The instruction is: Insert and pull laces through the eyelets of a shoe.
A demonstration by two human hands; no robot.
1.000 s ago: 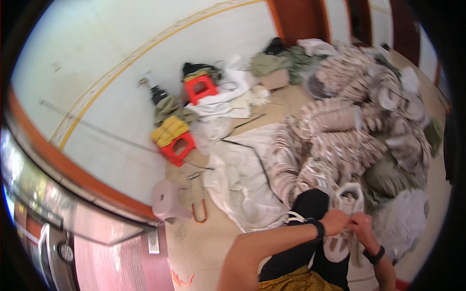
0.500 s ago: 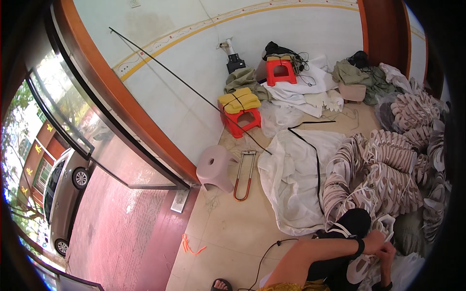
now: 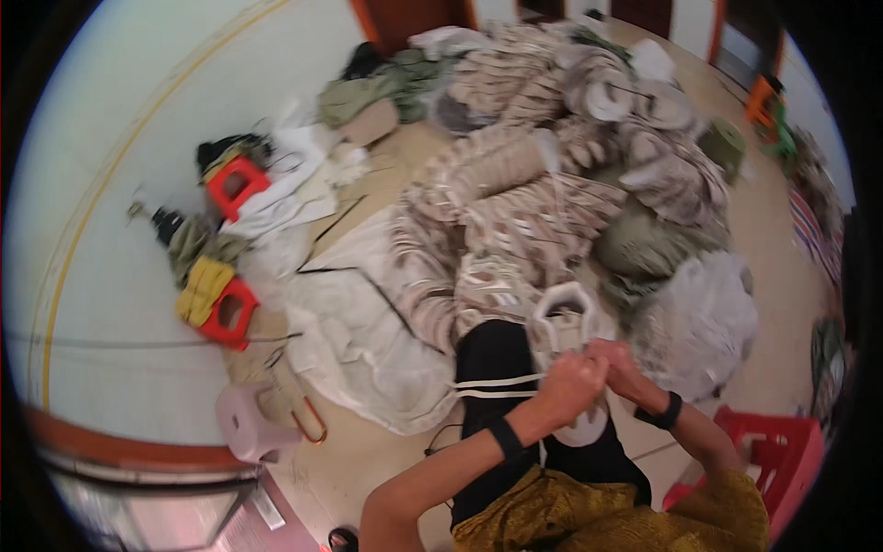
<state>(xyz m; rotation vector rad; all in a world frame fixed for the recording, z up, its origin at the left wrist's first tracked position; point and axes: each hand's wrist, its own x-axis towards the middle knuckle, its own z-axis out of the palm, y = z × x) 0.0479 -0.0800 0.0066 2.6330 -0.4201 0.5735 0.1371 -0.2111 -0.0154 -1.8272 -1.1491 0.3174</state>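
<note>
A beige and white shoe upper rests over my lap, its padded collar pointing away from me. My left hand is closed on the left side of the upper. Right beside it, my right hand is closed on the other side, and the two hands almost touch. Whatever thin part the fingertips pinch is hidden. White shoelaces stretch across my black trouser leg, close to my left wrist. The pale toe part of the upper shows below the hands.
Stacked rows of shoe uppers lie ahead, beside a clear plastic bag. A white sack is spread at left, near a pink stool and a red stool. A red plastic chair stands at right.
My view has swung to the right, away from the glass door, bringing both hands nearer the picture's middle. They stay at the shoe upper and are now more fully visible.
</note>
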